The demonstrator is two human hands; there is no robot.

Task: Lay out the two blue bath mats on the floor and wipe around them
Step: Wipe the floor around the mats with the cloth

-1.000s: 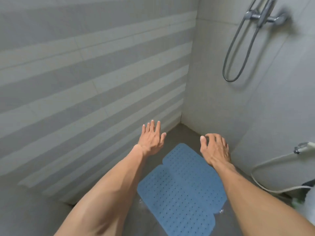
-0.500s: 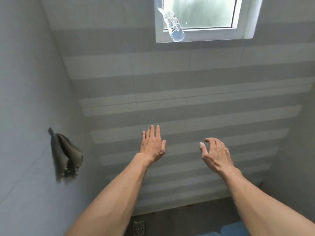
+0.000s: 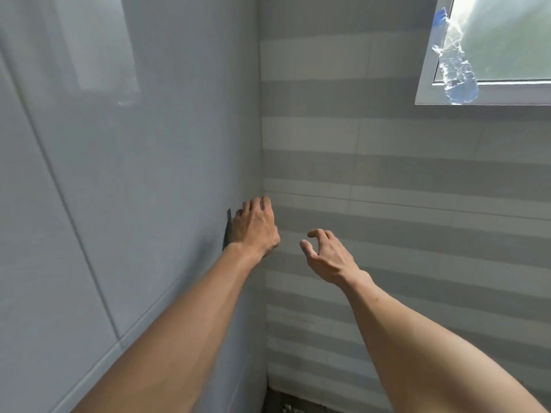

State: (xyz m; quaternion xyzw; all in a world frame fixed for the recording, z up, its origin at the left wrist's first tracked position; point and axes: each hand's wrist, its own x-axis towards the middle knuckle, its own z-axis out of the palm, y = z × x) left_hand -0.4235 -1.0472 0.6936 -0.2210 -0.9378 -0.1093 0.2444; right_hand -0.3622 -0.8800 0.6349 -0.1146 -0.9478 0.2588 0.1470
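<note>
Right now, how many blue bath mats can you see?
0. The view is up at the walls; only a sliver of floor shows at the bottom edge, so any mats lie out of sight below.

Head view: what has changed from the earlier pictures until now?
The view swung up and left, off the blue mat to the wall corner. The left hand reached the dark cloth hanging on the wall, its fingers curling there. The right hand stays empty, loosely curled.
</note>
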